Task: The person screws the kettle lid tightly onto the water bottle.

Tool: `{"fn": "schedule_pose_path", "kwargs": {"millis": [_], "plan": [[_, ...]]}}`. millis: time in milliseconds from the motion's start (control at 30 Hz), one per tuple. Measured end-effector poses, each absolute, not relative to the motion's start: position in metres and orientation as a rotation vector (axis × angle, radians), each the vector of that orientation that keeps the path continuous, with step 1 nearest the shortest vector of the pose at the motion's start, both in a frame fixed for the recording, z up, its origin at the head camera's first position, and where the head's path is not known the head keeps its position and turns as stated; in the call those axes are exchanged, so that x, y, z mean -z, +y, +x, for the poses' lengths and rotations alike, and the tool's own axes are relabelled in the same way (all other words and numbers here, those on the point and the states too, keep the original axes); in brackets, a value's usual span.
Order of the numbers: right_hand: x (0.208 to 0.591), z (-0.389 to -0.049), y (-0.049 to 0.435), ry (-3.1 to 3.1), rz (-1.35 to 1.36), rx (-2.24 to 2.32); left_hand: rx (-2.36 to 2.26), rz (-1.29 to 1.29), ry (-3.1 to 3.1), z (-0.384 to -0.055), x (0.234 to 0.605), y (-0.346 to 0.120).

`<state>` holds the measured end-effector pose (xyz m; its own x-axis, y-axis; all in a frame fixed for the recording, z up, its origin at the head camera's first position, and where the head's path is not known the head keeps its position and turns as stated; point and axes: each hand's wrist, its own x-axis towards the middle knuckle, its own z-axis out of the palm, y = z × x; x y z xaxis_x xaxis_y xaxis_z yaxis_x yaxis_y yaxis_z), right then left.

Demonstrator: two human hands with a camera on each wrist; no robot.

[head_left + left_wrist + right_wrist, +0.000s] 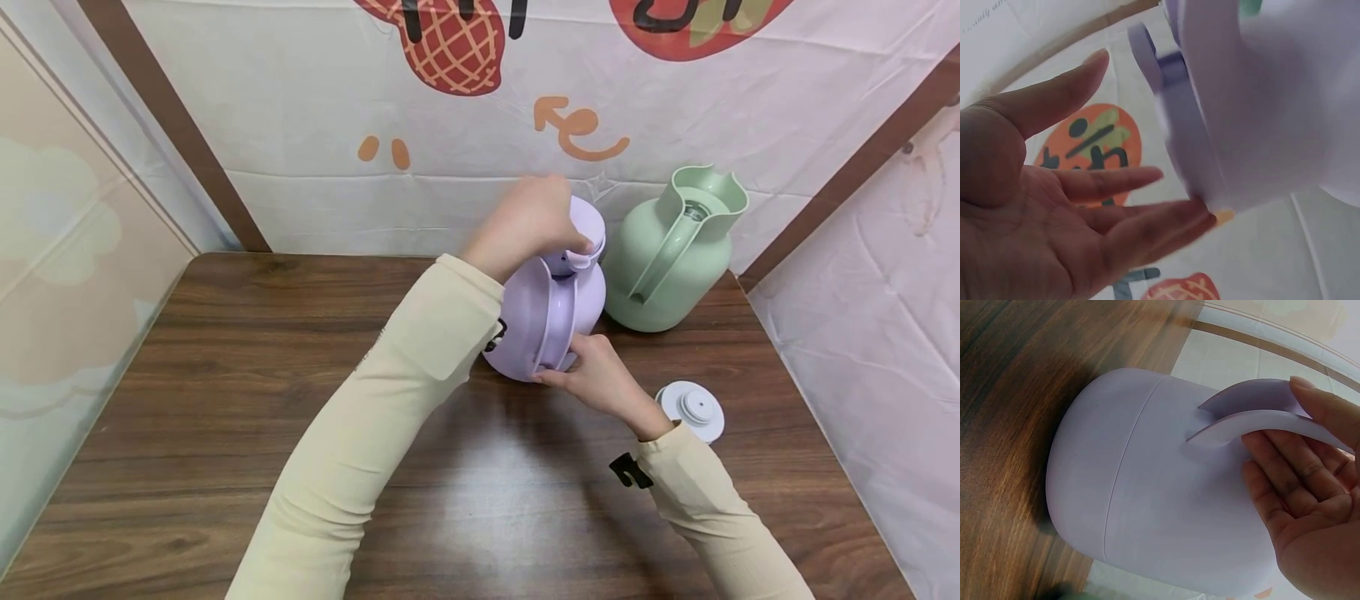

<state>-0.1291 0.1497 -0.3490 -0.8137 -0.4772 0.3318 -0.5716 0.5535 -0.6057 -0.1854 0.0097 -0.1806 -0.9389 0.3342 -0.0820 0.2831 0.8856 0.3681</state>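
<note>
A lilac vacuum jug (517,308) stands near the back edge of the table, its handle (557,325) facing me. Its lilac lid (587,223) sits at the mouth. My left hand (528,218) reaches over the top; in the left wrist view its fingertips (1200,212) are right at the lid's rim, thumb and fingers spread apart. With thumb on one side and fingers on the other, my right hand (600,375) holds the handle; the right wrist view shows the thumb (1322,409) over it. The head view hides part of the lid behind the left hand.
To the right of the lilac jug stands a green jug (660,275), uncovered, its spout upward. A round white stopper (693,408) lies on the wooden table (300,375) beside my right wrist. A printed cloth wall (300,125) rises behind the table.
</note>
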Motion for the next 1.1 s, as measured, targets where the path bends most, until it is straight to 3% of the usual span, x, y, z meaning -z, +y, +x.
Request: {"fn": "schedule_pose_path", "kwargs": {"millis": [400,1100], "plan": [[0.348,-0.13,0.15,-2.641,0.92,-1.105,-0.325,0.478,2.987,-0.18,0.183,0.029],[0.348,-0.129,0.149,-2.652,0.908,-1.09,-0.478,0.407,2.943,-0.187,0.18,-0.002]]}}
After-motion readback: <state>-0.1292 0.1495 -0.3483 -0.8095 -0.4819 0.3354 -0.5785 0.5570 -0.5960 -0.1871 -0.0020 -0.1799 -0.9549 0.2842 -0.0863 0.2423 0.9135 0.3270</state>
